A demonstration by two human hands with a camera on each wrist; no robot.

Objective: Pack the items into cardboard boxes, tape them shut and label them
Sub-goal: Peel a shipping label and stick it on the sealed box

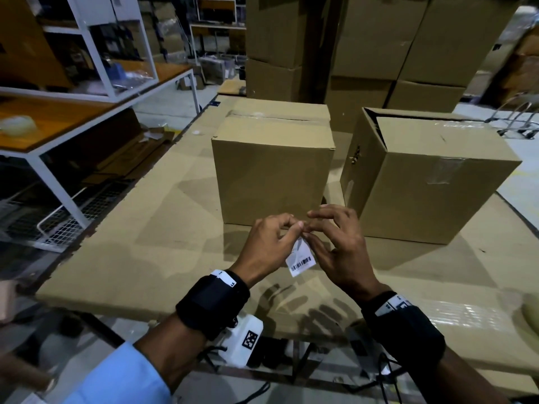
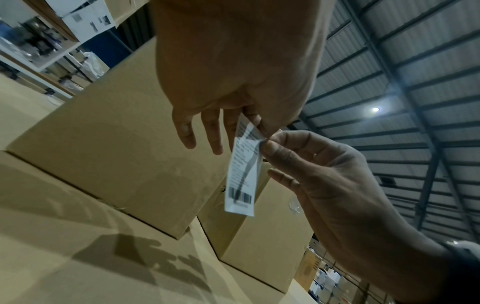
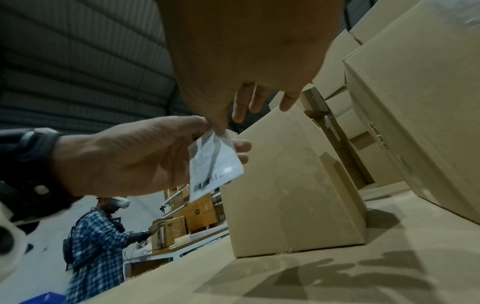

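A white barcode label (image 1: 300, 259) hangs above the cardboard-covered worktop (image 1: 140, 234). My left hand (image 1: 293, 227) and right hand (image 1: 315, 225) both pinch its top edge, fingertips meeting. In the left wrist view the label (image 2: 242, 170) dangles from the left hand (image 2: 249, 121), with the right hand (image 2: 269, 145) pinching its corner. The right wrist view shows the label (image 3: 214, 162) between the right hand (image 3: 221, 127) and the left hand (image 3: 130, 158). Just behind the hands stands a closed brown box (image 1: 274, 170) with tape along its top seam. A second taped box (image 1: 423, 176) stands to its right.
Tall stacks of cardboard boxes (image 1: 379, 39) rise behind the worktop. A white metal rack (image 1: 87, 112) with orange shelves stands at the left, with a tape roll (image 1: 17, 123) on it. A wire trolley (image 1: 519, 118) is at the far right. Another person (image 3: 96, 246) works at a bench.
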